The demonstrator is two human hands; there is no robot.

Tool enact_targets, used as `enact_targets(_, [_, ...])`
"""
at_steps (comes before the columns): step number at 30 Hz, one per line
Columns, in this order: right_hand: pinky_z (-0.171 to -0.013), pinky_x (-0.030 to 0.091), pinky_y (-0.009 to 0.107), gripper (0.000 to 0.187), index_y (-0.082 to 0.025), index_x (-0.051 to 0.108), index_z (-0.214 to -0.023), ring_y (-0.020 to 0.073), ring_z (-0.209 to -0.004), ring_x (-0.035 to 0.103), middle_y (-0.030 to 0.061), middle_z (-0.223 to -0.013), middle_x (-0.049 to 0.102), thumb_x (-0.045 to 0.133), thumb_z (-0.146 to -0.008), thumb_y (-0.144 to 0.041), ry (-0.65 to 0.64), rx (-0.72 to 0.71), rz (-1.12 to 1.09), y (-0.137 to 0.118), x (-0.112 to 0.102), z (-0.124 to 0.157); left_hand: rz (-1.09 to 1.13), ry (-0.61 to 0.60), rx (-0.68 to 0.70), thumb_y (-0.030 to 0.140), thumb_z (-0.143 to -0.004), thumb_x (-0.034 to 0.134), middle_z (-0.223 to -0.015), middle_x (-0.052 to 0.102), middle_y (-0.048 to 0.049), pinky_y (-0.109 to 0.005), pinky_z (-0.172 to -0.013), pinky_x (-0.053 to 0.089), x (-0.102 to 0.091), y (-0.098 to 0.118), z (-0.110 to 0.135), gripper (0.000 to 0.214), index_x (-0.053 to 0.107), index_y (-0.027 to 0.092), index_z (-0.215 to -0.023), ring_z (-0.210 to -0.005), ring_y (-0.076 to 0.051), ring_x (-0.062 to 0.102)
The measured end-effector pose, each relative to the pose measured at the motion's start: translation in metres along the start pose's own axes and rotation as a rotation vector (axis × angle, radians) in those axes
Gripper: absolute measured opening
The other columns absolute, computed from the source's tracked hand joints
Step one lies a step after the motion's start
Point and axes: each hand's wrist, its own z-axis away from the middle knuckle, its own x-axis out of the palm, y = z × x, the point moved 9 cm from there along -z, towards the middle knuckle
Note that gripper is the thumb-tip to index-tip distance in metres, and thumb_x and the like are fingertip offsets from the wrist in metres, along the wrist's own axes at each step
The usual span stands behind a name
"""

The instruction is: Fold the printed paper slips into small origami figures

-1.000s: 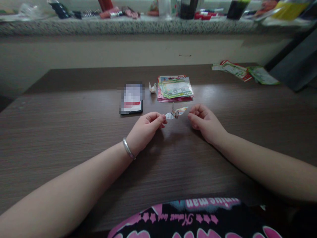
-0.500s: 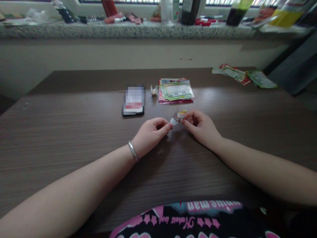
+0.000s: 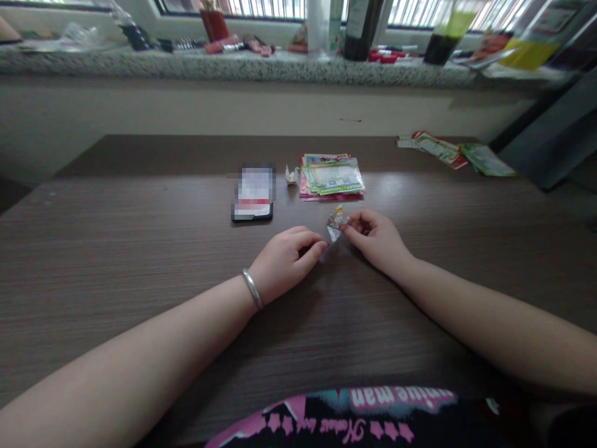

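Observation:
Between my hands is a small folded paper crane (image 3: 336, 219) made of printed paper, with pointed ends sticking up and down. My right hand (image 3: 375, 233) pinches its right side between thumb and fingers. My left hand (image 3: 291, 254), with a silver bangle at the wrist, is just to the left of the paper's lower point. Its thumb and forefinger are slightly apart, with nothing visible between them. Behind the hands lies a stack of colourful printed papers (image 3: 334, 177). A second small folded paper figure (image 3: 291, 177) stands just left of that stack.
A phone (image 3: 253, 194) with a blurred screen lies on the brown wooden table (image 3: 116, 249). More printed packets (image 3: 441, 150) lie at the far right. Along the granite windowsill (image 3: 233, 68) stand bottles, a red container (image 3: 214, 26) and assorted small items.
My left fingers have come off the paper crane and loosened. The crane has turned in my right hand, so one point now faces down. The view has tilted up slightly.

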Motion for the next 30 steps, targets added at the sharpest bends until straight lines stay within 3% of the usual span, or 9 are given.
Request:
enact_targets(5, [-0.06,0.036,0.028,0.012,-0.022,0.06,-0.072,0.012,-0.06,0.043,-0.0026,-0.071,0.05,0.066,-0.076,-0.032,0.092,-0.091,0.075,-0.007,-0.016,-0.016,-0.4,-0.026,0.171,0.026,-0.092,0.045,-0.102,0.066,-0.0097,-0.036,-0.088,0.046,0.0,0.013,0.002,0.026,0.069,0.016,-0.093,-0.095,-0.022,0.059])
enact_targets(10, [-0.077,0.044,0.035,0.007,-0.022,0.067,-0.074,0.0201,-0.088,0.055,0.0046,-0.088,0.06,0.068,-0.075,-0.029,0.066,-0.258,0.319,-0.019,-0.007,-0.042,-0.595,-0.049,0.183,0.027,-0.093,0.043,-0.093,0.066,-0.0097,-0.036,-0.08,0.048,0.0,0.013,0.001,0.028,0.068,0.016,-0.091,-0.089,-0.023,0.058])
enact_targets(14, [-0.095,0.039,0.041,0.008,-0.023,0.072,-0.076,0.0223,-0.1,0.056,0.0063,-0.101,0.063,0.069,-0.074,-0.03,0.101,-0.28,0.453,-0.029,0.011,-0.074,-0.625,-0.076,0.174,0.027,-0.092,0.044,-0.092,0.065,-0.0092,-0.035,-0.078,0.048,-0.001,0.012,-0.001,0.027,0.068,0.017,-0.092,-0.088,-0.023,0.058])
enact_targets(17, [-0.103,0.032,0.045,0.01,-0.026,0.074,-0.077,0.027,-0.115,0.048,0.0059,-0.114,0.061,0.068,-0.076,-0.034,0.084,-0.252,0.57,-0.034,0.033,-0.095,-0.623,-0.078,0.176,0.026,-0.093,0.043,-0.091,0.065,-0.0089,-0.035,-0.078,0.048,-0.003,0.011,-0.004,0.027,0.068,0.017,-0.091,-0.088,-0.023,0.057])
enact_targets(22, [-0.106,0.026,0.047,0.013,-0.027,0.076,-0.078,0.0313,-0.12,0.042,0.005,-0.123,0.059,0.069,-0.075,-0.038,0.107,-0.18,0.674,-0.034,0.058,-0.116,-0.612,-0.073,0.175,0.026,-0.092,0.044,-0.092,0.064,-0.0088,-0.035,-0.078,0.047,-0.005,0.006,-0.006,0.026,0.068,0.017,-0.091,-0.086,-0.021,0.055])
enact_targets(30, [-0.106,0.024,0.051,0.013,-0.027,0.077,-0.079,0.0328,-0.116,0.044,0.0058,-0.115,0.064,0.069,-0.075,-0.037,0.152,-0.171,0.687,-0.032,0.069,-0.142,-0.595,-0.1,0.146,0.026,-0.092,0.043,-0.093,0.063,-0.0092,-0.038,-0.081,0.048,-0.007,-0.001,-0.008,0.026,0.067,0.017,-0.089,-0.088,-0.023,0.054])
